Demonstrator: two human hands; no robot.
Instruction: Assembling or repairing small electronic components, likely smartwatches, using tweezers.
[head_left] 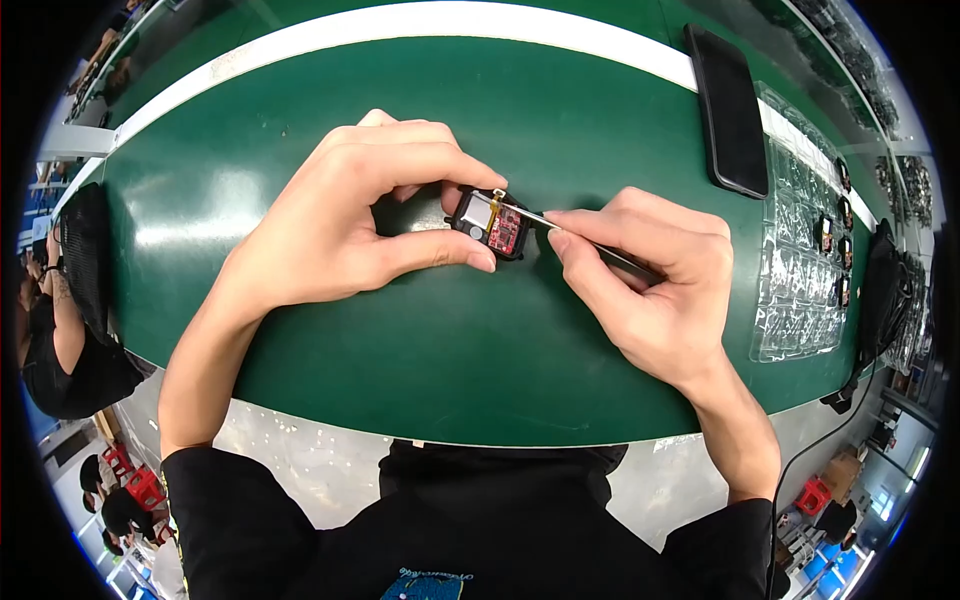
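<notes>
My left hand (365, 205) grips a small black electronic device (508, 234) between thumb and fingers, just above the green table or resting on it; I cannot tell which. Its housing is uncovered, showing a red circuit board, a silver block and a small yellowish flex strip near the top edge. My right hand (655, 270) is closed round slim dark tweezers (625, 262) in a pen-like hold. Their silver tip reaches the upper part of the device, close to the flex strip. Whether the tip pinches anything is too small to tell.
A black phone (726, 112) lies at the far right. Beside it, a clear plastic tray (795, 285) has several small devices along its right side. A black cable (820, 445) hangs at the right edge. Another person (70, 330) sits at the left end of the green table (440, 370).
</notes>
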